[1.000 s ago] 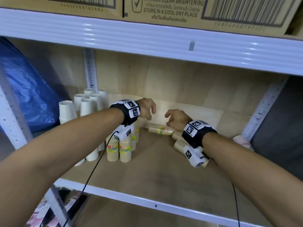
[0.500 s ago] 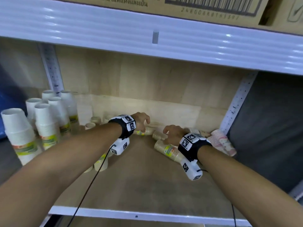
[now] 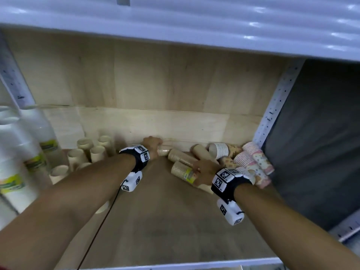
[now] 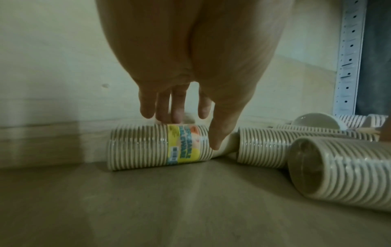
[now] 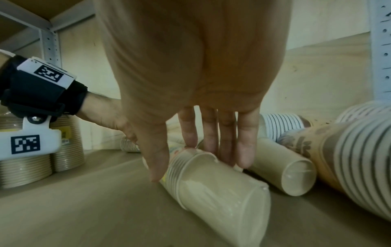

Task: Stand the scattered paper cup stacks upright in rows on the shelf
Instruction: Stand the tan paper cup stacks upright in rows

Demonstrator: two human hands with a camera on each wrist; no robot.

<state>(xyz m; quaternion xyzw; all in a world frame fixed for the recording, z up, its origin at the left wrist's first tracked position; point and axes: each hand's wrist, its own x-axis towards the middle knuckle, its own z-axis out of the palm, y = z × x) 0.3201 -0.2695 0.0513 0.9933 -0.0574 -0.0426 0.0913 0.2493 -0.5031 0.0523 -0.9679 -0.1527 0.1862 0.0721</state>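
Observation:
Several beige paper cup stacks lie on their sides at the back of the wooden shelf (image 3: 165, 221). My left hand (image 3: 153, 143) reaches to the rearmost stack (image 3: 164, 150). In the left wrist view its fingers come over the top of this yellow-labelled stack (image 4: 148, 147) and the thumb presses its front, so the left hand (image 4: 190, 130) grips it. My right hand (image 3: 202, 170) is down on the nearest lying stack (image 3: 183, 171). The right wrist view shows the right hand (image 5: 198, 160) clasping that stack (image 5: 211, 192) between thumb and fingers.
Upright beige stacks (image 3: 93, 152) stand at the left, with taller white stacks (image 3: 17, 162) further left. More beige stacks (image 3: 202, 152), a striped white stack (image 3: 220, 151) and pink patterned stacks (image 3: 255, 164) lie at the right by the metal post (image 3: 272, 106). A shelf (image 3: 175, 20) hangs overhead.
Both hands have gone forward and down from mid-air onto lying stacks. The left now holds the rear stack, the right the near one. The head view has swung right and closer.

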